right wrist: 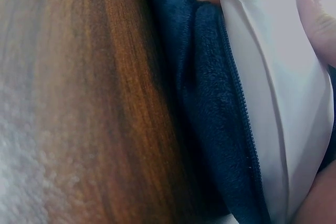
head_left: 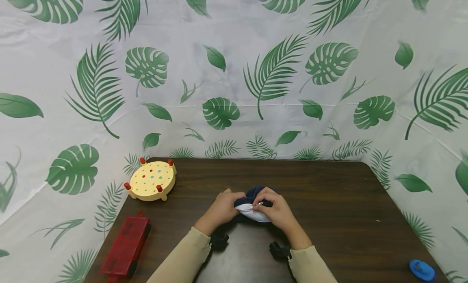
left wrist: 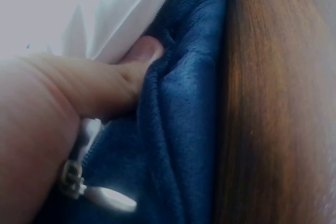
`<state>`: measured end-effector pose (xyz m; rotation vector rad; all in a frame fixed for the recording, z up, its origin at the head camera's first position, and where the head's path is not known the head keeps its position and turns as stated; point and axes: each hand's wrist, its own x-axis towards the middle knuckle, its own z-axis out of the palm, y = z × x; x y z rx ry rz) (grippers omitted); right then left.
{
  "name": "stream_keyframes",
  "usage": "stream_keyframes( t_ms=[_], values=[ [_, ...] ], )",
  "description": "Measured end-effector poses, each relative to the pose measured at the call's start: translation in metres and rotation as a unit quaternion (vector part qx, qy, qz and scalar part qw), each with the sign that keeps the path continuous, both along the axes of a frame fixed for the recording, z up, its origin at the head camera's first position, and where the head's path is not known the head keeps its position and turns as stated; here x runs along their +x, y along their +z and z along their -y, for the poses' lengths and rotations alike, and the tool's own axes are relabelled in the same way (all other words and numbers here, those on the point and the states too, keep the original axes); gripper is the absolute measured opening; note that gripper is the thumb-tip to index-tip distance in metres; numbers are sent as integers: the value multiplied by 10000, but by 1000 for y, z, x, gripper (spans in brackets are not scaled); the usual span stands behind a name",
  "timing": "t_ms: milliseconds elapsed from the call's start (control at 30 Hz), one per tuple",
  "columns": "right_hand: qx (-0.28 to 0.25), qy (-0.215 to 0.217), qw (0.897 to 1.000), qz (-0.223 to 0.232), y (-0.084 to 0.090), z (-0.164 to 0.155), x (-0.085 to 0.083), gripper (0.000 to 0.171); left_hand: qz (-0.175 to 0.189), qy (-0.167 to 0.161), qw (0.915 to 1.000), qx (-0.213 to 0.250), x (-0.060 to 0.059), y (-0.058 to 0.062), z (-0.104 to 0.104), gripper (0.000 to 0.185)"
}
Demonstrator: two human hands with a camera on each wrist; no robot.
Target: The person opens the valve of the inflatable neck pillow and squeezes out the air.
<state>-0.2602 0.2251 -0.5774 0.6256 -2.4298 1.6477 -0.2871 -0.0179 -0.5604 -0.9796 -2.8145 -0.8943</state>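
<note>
A navy plush cover (head_left: 254, 191) with white smooth cloth (head_left: 254, 214) showing through its zipped opening is between both hands over the middle of the table. My left hand (head_left: 222, 208) grips the left end; in the left wrist view its thumb (left wrist: 139, 59) presses between the white cloth and the folded blue edge. A silver zip pull (left wrist: 113, 199) dangles just below that thumb. On the other side, my right hand (head_left: 275, 211) pinches at the opening with thumb and fingertips. Zip teeth (right wrist: 242, 106) run along the blue edge in the right wrist view.
At the table's back left stands a round yellow pegged toy (head_left: 152, 178) with red pegs. A red toy trailer (head_left: 126, 246) lies in front of it. A small blue object (head_left: 422, 270) sits at the front right corner. Leaf-printed cloth hangs behind the dark wooden table (head_left: 329, 185).
</note>
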Motion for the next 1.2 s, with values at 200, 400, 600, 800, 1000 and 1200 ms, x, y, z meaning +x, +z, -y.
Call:
stream_keyframes(
  t_ms=[200, 400, 600, 800, 1000, 1200],
  values=[
    [67, 50, 10000, -46, 0, -1, 0, 11, -48, -19, 10000, -7, 1, 1, 0, 13],
    [57, 61, 10000, 9, 0, 0, 0, 9, 6, -63, 10000, -15, 1, 2, -1, 15],
    [28, 97, 9999, 99, 0, 0, 1, 7, 0, -55, 10000, -3, 1, 3, -2, 18],
    [78, 126, 9994, 298, 6, 1, 3, 10, 18, -53, 10000, -35, 2, 2, -4, 20],
    [91, 203, 9987, 453, 8, 0, 3, 10, -102, -117, 9999, -56, 3, 1, -4, 21],
    [52, 207, 9993, 312, 3, -1, 2, 7, -110, -285, 9992, -264, 2, 2, -2, 24]
  ],
)
